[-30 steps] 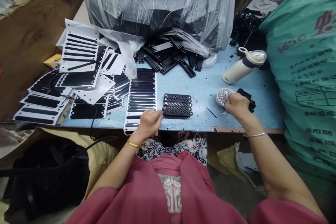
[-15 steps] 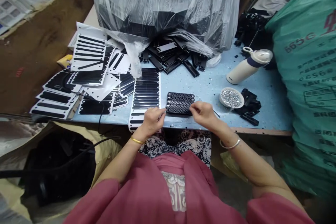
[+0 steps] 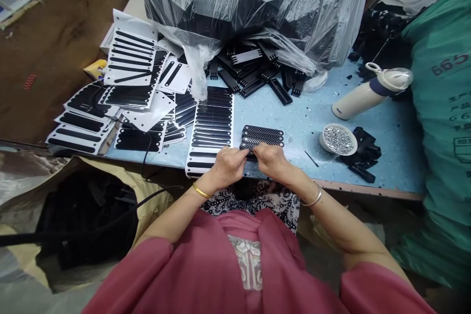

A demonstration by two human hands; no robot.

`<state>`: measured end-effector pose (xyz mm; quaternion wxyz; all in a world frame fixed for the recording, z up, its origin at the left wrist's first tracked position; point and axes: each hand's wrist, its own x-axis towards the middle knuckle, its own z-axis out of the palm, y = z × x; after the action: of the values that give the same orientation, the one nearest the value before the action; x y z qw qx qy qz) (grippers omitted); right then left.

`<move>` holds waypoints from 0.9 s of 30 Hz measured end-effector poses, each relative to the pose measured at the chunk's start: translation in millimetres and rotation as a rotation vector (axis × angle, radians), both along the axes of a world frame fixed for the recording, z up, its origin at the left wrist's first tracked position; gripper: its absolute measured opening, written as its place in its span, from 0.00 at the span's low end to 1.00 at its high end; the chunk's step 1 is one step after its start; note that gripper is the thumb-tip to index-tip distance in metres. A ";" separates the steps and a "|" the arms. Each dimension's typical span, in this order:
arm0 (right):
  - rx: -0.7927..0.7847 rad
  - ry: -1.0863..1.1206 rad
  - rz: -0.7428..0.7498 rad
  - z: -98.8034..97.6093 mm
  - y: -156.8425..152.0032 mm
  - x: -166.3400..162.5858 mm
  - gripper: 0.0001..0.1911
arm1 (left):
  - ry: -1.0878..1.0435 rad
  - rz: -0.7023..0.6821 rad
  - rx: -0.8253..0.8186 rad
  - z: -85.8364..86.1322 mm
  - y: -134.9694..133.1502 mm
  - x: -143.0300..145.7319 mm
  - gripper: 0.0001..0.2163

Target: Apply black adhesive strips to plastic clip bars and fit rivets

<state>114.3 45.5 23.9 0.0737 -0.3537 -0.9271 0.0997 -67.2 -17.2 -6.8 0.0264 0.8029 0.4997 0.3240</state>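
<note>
At the table's front edge lies a row of black strips (image 3: 263,132) with a mesh-like pattern and small round dots at their ends. My left hand (image 3: 228,164) is closed in a pinch at the lower left corner of this row. Close beside it, my right hand (image 3: 272,160) also pinches, over the nearest strip, and covers part of it. Whatever lies between the fingertips is hidden. Left of the row, a white sheet with black adhesive-looking strips (image 3: 212,117) reaches the table edge, near my left hand.
Stacked strip sheets (image 3: 132,59) fill the left. A plastic bag (image 3: 253,5) stands behind a heap of black parts (image 3: 253,71). On the right are a bowl of small metal pieces (image 3: 337,139), a bottle (image 3: 362,98), black pieces (image 3: 364,149) and a green sack (image 3: 437,132).
My right hand has moved left from the right end of the strips to beside my left hand. The camera view has shifted slightly, moving the table's contents across the picture.
</note>
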 end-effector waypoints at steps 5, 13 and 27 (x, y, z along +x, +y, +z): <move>0.006 0.052 -0.049 5.2 -10.3 16.9 0.15 | 0.138 -0.004 0.018 3.2 -2.2 4.9 0.16; 0.243 0.066 -0.038 -21.7 -34.2 50.1 0.22 | 0.325 -0.040 0.053 8.2 -7.5 -2.4 0.19; 0.339 0.181 0.021 -37.3 -31.8 52.4 0.23 | -0.093 -0.129 -0.235 6.1 -3.8 -24.9 0.17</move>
<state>166.7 13.8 -13.4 0.2141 -0.3162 -0.9239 -0.0257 -92.0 -21.0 -0.7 0.1639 0.8090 0.4797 0.2977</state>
